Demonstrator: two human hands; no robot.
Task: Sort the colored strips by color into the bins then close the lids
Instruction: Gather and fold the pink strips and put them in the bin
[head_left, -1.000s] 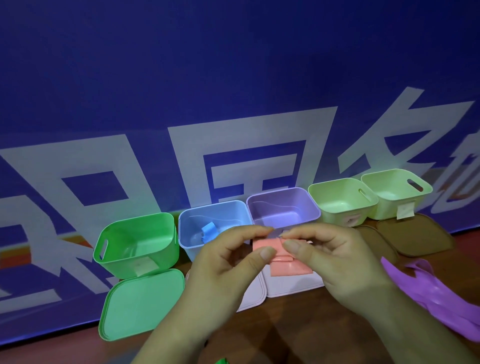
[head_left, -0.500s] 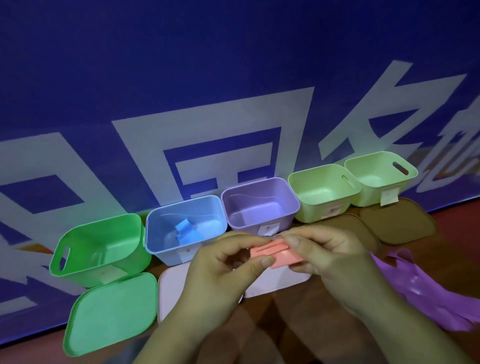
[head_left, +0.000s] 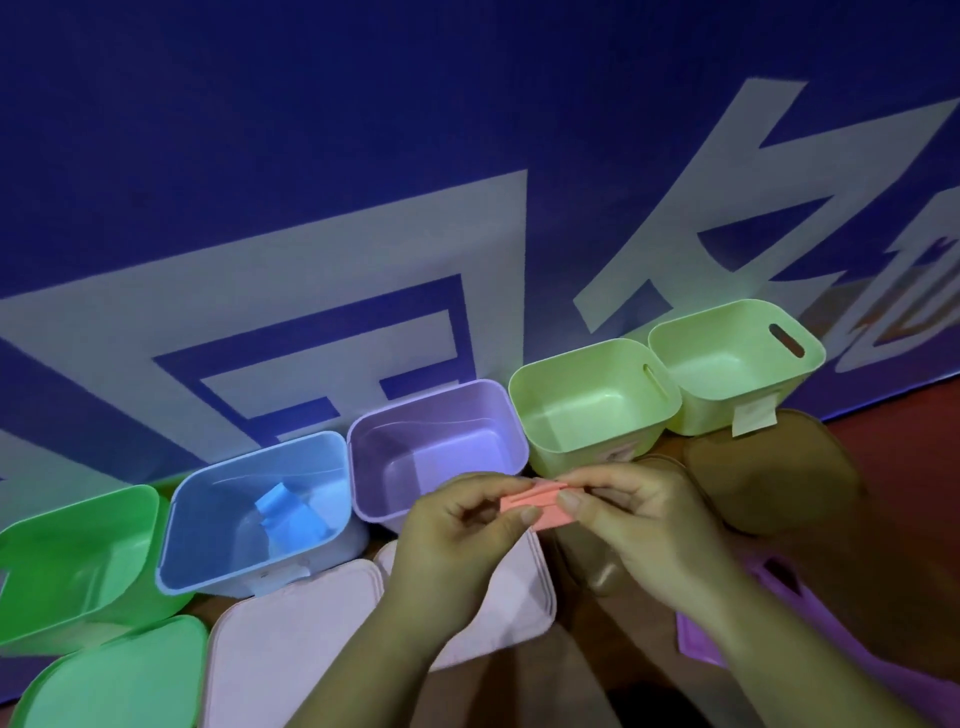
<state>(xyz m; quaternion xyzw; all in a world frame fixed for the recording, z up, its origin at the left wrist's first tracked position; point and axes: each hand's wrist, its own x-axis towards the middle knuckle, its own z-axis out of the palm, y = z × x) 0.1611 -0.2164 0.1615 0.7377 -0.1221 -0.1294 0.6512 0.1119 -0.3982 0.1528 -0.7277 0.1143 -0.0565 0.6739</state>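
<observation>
Bins, 5: green bin, blue bin, purple bin, two light-green bins. Lids, 5: green lid, two pink lids, two brown lids. Strips: one salmon strip, one blue strip, purple strips uncountable. Hands, 2: left hand, right hand.

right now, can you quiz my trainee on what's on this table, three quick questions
1. True or false: the blue bin has a blue strip inside it.
2. Pick one: what do the left hand and the right hand both pinch?
A. a pink strip
B. a green lid
C. a brown lid
3. Fill in: the empty bin beside the blue bin, just behind the hands, is coloured ___.

Key
1. True.
2. A.
3. Purple: it is the purple bin.
</observation>
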